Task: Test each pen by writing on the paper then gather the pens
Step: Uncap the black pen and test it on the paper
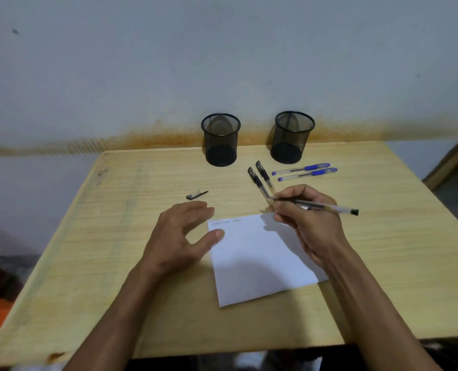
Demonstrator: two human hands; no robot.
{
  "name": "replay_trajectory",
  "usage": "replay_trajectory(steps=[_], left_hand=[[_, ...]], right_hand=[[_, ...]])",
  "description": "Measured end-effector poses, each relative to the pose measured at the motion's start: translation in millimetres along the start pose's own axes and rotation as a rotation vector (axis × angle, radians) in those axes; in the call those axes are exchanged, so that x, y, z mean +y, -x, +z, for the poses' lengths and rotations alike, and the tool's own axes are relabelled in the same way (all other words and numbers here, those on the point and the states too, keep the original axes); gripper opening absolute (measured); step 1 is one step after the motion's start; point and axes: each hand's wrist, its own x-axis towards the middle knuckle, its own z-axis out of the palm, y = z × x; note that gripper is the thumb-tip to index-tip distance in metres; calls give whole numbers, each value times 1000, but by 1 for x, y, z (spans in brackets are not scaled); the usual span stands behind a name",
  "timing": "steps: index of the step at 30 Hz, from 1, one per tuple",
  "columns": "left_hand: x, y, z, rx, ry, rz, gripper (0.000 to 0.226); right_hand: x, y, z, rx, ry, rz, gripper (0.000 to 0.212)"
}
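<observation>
Starting at the left, our pen cap [196, 194] is lying loose on the tabletop [110, 236], well apart from its pen, so we are risking forgetting it. Our left hand [181, 241] is spreading wide, its thumb touching the paper [257, 263]; if it lifts, the sheet may slide under the strokes. Beyond, two black pens [261, 180] and two blue pens [304, 171] are waiting near the mesh cups [220, 139]. Our right hand [306, 218] is gripping an uncapped pen [327, 207], tip above the paper's far edge.
</observation>
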Motion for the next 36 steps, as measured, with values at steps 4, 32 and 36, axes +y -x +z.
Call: replay_trajectory(steps=[4,32,36], left_hand=[[11,-15,-5,273,-125,-130,32],[89,-5,-10,133,144,70,12],[90,-5,-13,118,148,116,13]], right_hand=[[-2,10,-5,-6,59,-7,14],[-29,29,3,-92,259,-211,7],[-27,31,8,-99,334,-219,8]])
